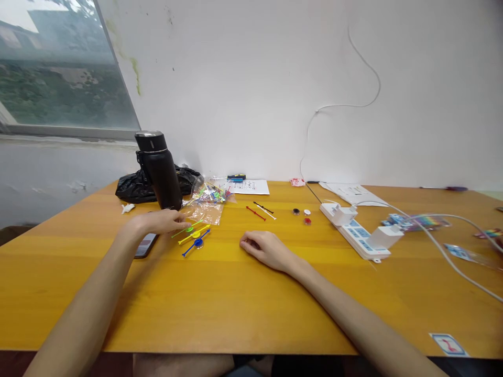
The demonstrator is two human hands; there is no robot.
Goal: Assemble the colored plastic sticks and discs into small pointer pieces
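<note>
Loosely curled, right hand (265, 247) rests on table (236, 303).

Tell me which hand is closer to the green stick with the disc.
Left. The left hand reaches right up to the green stick; the right hand rests on the table, apart, farther to the stick's right.

orange-yellow wooden table (236, 303) pushed against a plain white wall (251, 78) with a greenish stain (135, 73), slanted window (55, 68) at upper left showing greenery and buildings, thin white cable (367, 65) looping up the wall, soft daylight.
</note>
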